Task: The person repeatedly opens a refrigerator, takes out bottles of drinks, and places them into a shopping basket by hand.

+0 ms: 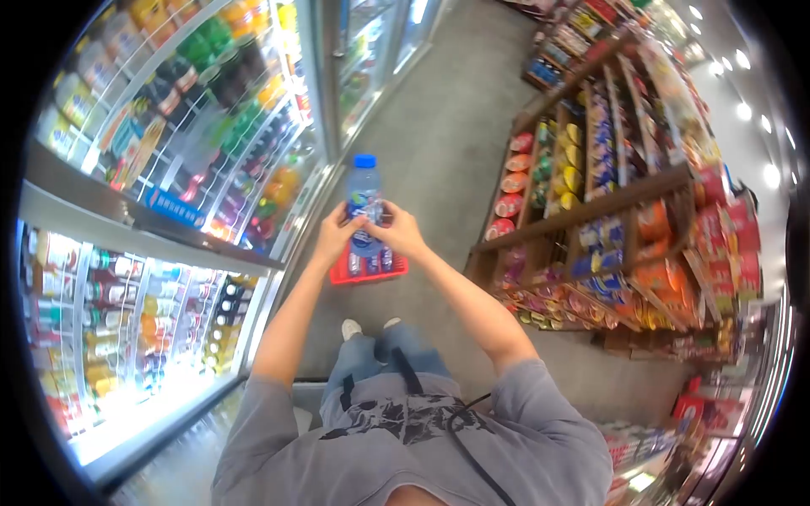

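Observation:
A clear plastic bottle [364, 184] with a blue cap and blue label stands upright between my hands, held out in front of me. My left hand [335, 233] grips it from the left side, and my right hand [400, 231] closes on it from the right, thumbs meeting near the label. Below the bottle, a red shopping basket [390, 271] is on the floor, partly hidden by the bottle and hands. Several items with blue and white packaging show inside it.
Lit drink fridges [160, 215] with shelves of bottles line my left side. To the right stands a wooden snack shelf [582, 207] with packaged cups and bags. Grey floor [460, 110] runs between them, and my shoes [351, 328] are just behind the basket.

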`<action>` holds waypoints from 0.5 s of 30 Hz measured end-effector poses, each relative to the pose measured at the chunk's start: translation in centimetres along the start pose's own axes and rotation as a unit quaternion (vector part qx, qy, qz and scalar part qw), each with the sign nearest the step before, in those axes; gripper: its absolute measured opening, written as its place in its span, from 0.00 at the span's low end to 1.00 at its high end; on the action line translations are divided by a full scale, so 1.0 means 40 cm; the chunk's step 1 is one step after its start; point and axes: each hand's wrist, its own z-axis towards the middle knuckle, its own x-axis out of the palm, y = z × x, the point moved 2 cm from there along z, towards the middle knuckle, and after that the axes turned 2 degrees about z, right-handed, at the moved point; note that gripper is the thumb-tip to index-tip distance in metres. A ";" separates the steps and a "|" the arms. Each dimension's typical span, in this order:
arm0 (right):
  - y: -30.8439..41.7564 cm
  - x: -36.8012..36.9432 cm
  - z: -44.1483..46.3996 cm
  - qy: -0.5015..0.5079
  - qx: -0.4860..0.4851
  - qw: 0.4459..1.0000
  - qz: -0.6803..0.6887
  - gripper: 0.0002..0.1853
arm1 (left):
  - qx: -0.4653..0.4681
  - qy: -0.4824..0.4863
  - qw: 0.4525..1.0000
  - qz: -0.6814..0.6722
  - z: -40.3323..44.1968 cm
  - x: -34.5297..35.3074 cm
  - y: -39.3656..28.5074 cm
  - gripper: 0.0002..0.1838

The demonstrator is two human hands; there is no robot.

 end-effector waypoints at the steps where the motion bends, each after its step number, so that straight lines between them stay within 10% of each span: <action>1: -0.037 0.017 0.016 -0.012 0.007 1.000 0.020 0.37 | -0.011 -0.003 1.000 0.011 0.015 -0.024 0.043 0.33; 15: -0.730 0.172 0.215 0.041 0.116 0.992 -0.020 0.40 | -0.204 -0.051 0.977 0.020 0.116 -0.154 0.742 0.39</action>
